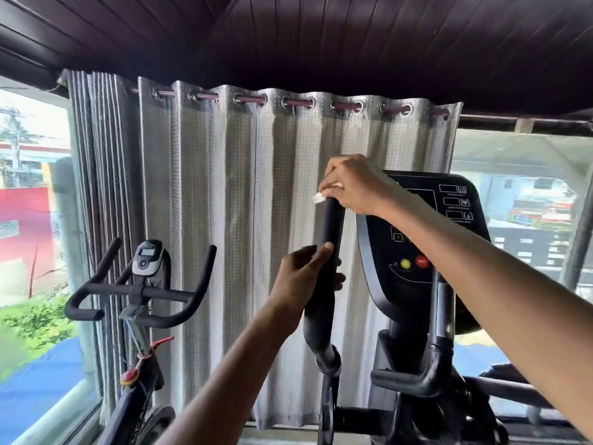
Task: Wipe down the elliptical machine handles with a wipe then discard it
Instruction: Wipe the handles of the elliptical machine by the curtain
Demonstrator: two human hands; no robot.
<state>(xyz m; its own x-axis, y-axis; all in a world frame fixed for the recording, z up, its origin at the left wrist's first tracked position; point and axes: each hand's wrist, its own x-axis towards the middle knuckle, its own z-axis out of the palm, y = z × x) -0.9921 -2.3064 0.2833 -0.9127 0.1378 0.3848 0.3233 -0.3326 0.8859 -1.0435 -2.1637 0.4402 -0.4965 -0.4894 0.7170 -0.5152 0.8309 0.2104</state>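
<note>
Left hand (303, 274) grips one handle (327, 252); right hand (356, 184) clamps one wipe (319, 196) atop.

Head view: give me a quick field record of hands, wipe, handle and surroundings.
left hand: wrapped around the middle of the handle
right hand: closed over the handle top, pressing the wipe
wipe: white, mostly hidden, a corner pokes out at the hand's left
handle: black, upright, left of the console
console: black, yellow and red buttons
exercise bike: further left, untouched
curtain: grey, behind the machines
</note>
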